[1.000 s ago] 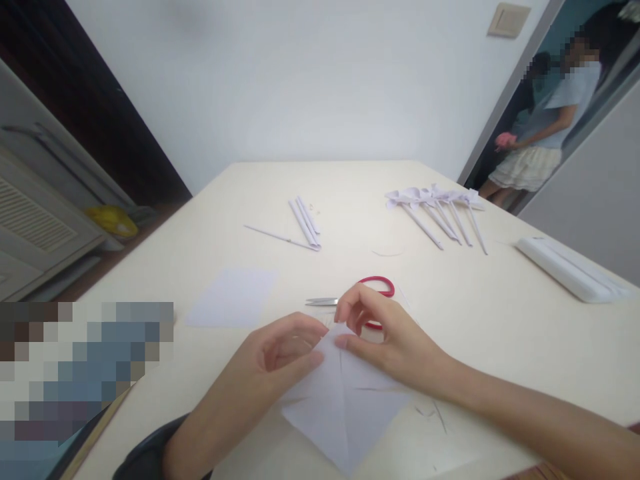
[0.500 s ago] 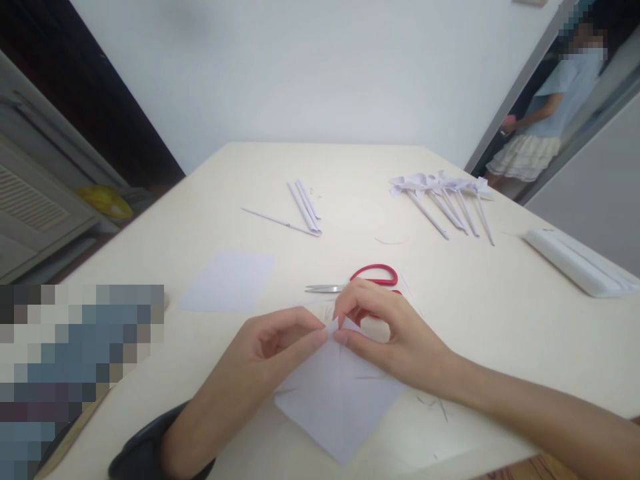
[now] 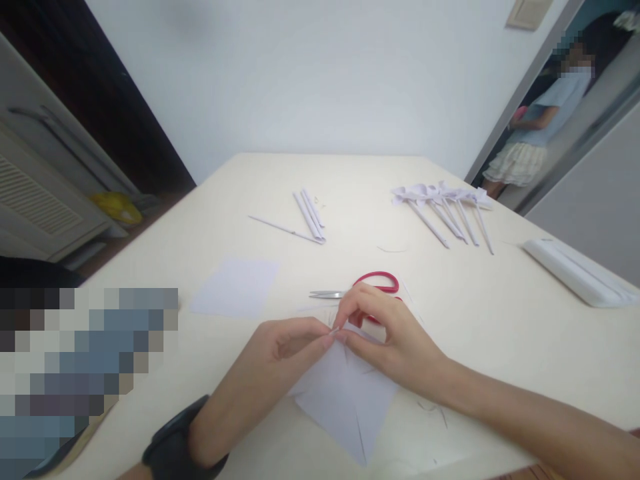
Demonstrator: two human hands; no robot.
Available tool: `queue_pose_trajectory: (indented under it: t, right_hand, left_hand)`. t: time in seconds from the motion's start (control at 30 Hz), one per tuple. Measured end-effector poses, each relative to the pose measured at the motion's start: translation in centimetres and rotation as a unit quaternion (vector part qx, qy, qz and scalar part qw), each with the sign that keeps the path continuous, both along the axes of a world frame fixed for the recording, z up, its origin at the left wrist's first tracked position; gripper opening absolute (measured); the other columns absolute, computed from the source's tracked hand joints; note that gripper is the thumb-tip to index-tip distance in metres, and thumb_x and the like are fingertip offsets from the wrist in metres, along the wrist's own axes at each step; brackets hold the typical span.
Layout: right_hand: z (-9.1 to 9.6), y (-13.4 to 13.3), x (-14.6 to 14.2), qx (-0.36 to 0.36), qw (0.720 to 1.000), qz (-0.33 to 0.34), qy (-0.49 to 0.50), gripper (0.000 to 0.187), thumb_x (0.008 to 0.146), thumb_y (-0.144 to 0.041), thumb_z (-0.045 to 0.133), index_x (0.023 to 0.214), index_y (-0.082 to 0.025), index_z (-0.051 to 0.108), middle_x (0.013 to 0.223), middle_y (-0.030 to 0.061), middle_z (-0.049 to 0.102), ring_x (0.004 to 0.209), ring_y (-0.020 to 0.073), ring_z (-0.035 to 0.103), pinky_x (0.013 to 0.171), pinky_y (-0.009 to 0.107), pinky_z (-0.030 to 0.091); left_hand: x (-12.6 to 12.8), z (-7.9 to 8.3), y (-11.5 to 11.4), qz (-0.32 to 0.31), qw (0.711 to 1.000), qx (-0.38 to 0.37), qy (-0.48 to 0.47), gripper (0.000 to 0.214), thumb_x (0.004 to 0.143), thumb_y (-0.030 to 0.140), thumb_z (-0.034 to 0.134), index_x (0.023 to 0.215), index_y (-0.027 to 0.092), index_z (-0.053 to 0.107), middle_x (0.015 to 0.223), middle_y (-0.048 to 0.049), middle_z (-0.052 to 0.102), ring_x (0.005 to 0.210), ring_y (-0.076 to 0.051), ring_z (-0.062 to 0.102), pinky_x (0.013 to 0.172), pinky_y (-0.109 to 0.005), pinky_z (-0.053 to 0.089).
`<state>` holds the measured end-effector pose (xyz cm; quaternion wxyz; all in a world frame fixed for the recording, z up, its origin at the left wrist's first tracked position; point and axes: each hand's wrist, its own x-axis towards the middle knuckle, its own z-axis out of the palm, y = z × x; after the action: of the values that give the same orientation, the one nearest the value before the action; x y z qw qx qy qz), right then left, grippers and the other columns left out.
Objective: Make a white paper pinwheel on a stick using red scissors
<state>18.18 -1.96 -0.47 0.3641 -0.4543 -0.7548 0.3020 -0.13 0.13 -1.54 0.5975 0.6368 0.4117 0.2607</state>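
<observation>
A square sheet of white paper (image 3: 345,400) with slits near its corners lies under my hands at the front of the table. My left hand (image 3: 295,347) pinches the paper's far corner between thumb and index finger. Right beside it, my right hand (image 3: 373,327) pinches the same corner, its fingertips almost meeting those of the left. The corner itself is mostly hidden by the fingers. Just beyond my right hand lie scissors with red handles (image 3: 377,275), their blades pointing left and partly covered by the hand.
Another white square sheet (image 3: 235,287) lies to the left. Farther back are rolled paper sticks (image 3: 310,217) and several paper pinwheels on sticks (image 3: 445,200). A white plastic packet (image 3: 575,273) rests at the right edge. A person (image 3: 545,127) stands beyond the table.
The held corner is now bent over between my fingertips, and the paper's near corner has swung slightly right. Both hands stay close together. The whole view has shifted a little.
</observation>
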Motion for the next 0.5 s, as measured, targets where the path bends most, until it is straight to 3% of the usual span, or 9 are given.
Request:
queue_pose_trajectory:
  t: [0.27, 0.5]
  right_hand:
    - [-0.31, -0.24, 0.29, 0.078, 0.995, 0.046, -0.028, 0.01, 0.082, -0.012, 0.053, 0.085, -0.019, 0.058, 0.09, 0.0033, 0.055, 0.085, 0.0144, 0.053, 0.075, 0.026, 0.044]
    - [-0.07, -0.52, 0.51, 0.13, 0.987, 0.061, -0.076, 0.015, 0.085, -0.014, 0.048, 0.09, -0.018, 0.062, 0.091, 0.0051, 0.055, 0.081, 0.0139, 0.053, 0.07, 0.025, 0.045]
  left_hand:
    - [-0.38, -0.01, -0.15, -0.012, 1.0, 0.01, 0.017, 0.019, 0.082, 0.03, 0.053, 0.073, 0.02, 0.067, 0.072, -0.0006, 0.063, 0.067, -0.015, 0.054, 0.057, -0.022, 0.041]
    - [-0.45, 0.36, -0.31, -0.017, 0.999, 0.028, 0.009, 0.017, 0.082, 0.027, 0.055, 0.068, 0.02, 0.063, 0.066, 0.002, 0.057, 0.062, -0.012, 0.048, 0.053, -0.018, 0.038]
